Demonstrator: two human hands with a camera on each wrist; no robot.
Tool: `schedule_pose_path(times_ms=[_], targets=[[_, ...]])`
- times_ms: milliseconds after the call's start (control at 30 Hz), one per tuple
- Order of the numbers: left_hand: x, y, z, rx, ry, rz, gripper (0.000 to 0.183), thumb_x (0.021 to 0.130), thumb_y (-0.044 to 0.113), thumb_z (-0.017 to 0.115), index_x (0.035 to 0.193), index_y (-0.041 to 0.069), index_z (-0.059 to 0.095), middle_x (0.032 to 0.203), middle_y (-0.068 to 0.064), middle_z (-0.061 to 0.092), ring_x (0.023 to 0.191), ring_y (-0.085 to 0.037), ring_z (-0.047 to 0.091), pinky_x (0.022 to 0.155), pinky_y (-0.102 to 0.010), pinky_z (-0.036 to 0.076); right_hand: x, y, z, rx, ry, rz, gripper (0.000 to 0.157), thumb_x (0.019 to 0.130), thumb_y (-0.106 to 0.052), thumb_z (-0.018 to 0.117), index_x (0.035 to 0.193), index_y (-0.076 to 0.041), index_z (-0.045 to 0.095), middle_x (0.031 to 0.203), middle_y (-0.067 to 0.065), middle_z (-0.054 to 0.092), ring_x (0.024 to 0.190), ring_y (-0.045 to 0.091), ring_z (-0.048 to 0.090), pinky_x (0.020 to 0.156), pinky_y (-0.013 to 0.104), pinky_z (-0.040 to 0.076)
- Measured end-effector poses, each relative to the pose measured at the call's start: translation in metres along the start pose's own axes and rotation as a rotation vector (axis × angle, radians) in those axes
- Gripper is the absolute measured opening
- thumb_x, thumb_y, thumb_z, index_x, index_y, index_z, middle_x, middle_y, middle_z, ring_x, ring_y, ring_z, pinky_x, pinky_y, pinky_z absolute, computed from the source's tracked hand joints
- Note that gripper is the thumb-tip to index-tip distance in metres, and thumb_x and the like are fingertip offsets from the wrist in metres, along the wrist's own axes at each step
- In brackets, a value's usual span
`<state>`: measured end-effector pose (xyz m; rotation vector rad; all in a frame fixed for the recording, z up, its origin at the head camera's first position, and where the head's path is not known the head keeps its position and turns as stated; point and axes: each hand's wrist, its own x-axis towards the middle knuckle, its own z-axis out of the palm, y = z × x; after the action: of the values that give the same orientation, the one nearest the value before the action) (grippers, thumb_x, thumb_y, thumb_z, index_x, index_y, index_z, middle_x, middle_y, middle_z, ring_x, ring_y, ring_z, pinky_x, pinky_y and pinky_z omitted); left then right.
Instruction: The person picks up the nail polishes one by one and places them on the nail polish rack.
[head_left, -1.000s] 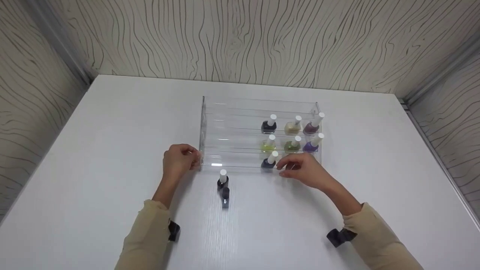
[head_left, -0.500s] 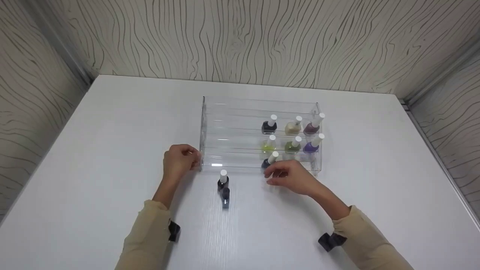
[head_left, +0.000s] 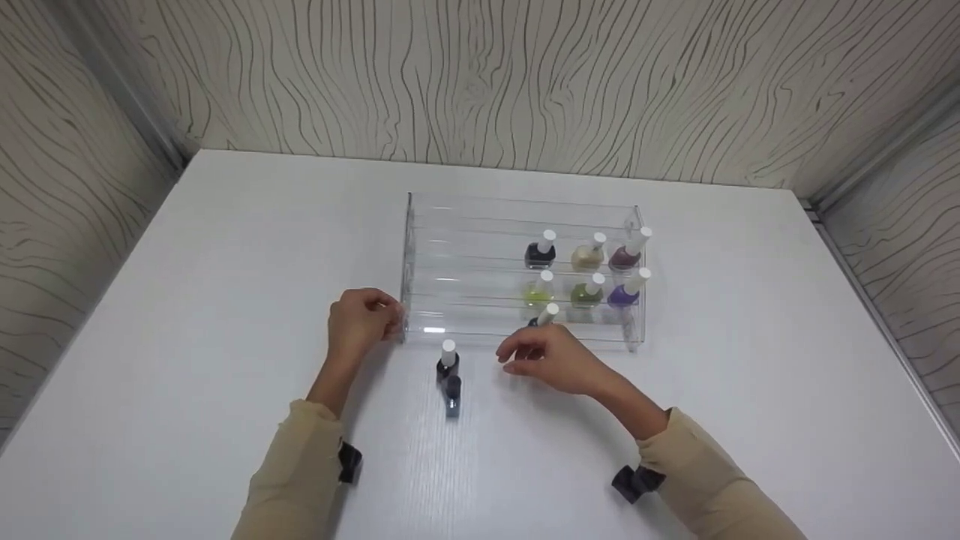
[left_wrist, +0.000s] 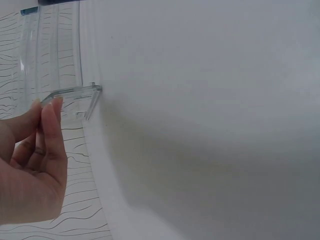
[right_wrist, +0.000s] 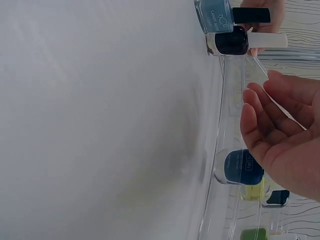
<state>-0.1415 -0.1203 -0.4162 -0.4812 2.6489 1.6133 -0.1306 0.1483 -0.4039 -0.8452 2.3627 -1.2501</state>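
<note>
A clear acrylic tiered rack (head_left: 472,289) stands on the white table. My left hand (head_left: 358,321) pinches the front end of its left side panel (left_wrist: 75,92) between thumb and fingertips. Just in front of the rack's lowest tier is my right hand (head_left: 553,360), its fingers loosely bent and holding nothing. Behind it, a dark blue nail polish (right_wrist: 243,167) sits on that tier, partly hidden in the head view. Left of the right hand, a dark nail polish with a white cap (head_left: 448,366) and a light blue one with a black cap (head_left: 452,403) stand on the table.
On the middle tier are yellow (head_left: 537,295), olive green (head_left: 586,295) and purple (head_left: 622,295) polishes. The tier above bears black (head_left: 539,256), beige (head_left: 587,258) and plum (head_left: 624,259) ones. A wood-patterned panel (head_left: 480,82) borders the table's back.
My right hand has moved left along the rack's front, from the right of the dark blue polish to in front of it. The left hand has stayed on the rack's side.
</note>
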Motion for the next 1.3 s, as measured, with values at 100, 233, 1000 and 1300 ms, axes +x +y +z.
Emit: schedule_pose_path(times_ms=[100, 233, 1000, 1300], targets=[[0.0, 0.0, 0.0, -0.006, -0.004, 0.0, 0.006, 0.081, 0.002, 0.063, 0.081, -0.002, 0.068, 0.067, -0.009, 0.058, 0.053, -0.012, 0.056, 0.049, -0.021, 0.05, 0.004, -0.004, 0.002, 0.016, -0.005, -0.015, 0.015, 0.08, -0.003, 0.066, 0.094, 0.001, 0.067, 0.088, 0.008, 0.067, 0.075, 0.012, 0.056, 0.067, 0.024, 0.049], [0.0, -0.001, 0.0, -0.025, -0.009, 0.024, 0.007, 0.081, 0.0, 0.061, 0.079, -0.002, 0.067, 0.065, -0.008, 0.06, 0.051, -0.013, 0.056, 0.049, -0.022, 0.051, 0.008, -0.007, 0.005, 0.016, -0.013, -0.04, 0.016, 0.08, -0.002, 0.066, 0.095, 0.002, 0.067, 0.089, 0.011, 0.066, 0.076, 0.013, 0.057, 0.067, 0.026, 0.049], [0.0, -0.001, 0.0, -0.014, 0.0, 0.027, 0.006, 0.08, 0.003, 0.065, 0.079, -0.002, 0.068, 0.066, -0.008, 0.06, 0.052, -0.011, 0.057, 0.049, -0.022, 0.051, 0.038, -0.017, 0.02, -0.009, -0.074, -0.046, 0.021, 0.08, -0.005, 0.067, 0.1, -0.001, 0.066, 0.094, 0.009, 0.066, 0.079, 0.018, 0.059, 0.066, 0.022, 0.048], [-0.001, -0.001, -0.001, -0.041, -0.012, 0.031, 0.007, 0.08, -0.003, 0.06, 0.079, -0.003, 0.067, 0.066, -0.009, 0.062, 0.052, -0.012, 0.058, 0.051, -0.025, 0.053, 0.047, -0.022, 0.026, 0.021, -0.091, -0.036, 0.025, 0.078, -0.002, 0.068, 0.102, 0.0, 0.065, 0.092, 0.007, 0.065, 0.074, 0.014, 0.057, 0.063, 0.021, 0.049]])
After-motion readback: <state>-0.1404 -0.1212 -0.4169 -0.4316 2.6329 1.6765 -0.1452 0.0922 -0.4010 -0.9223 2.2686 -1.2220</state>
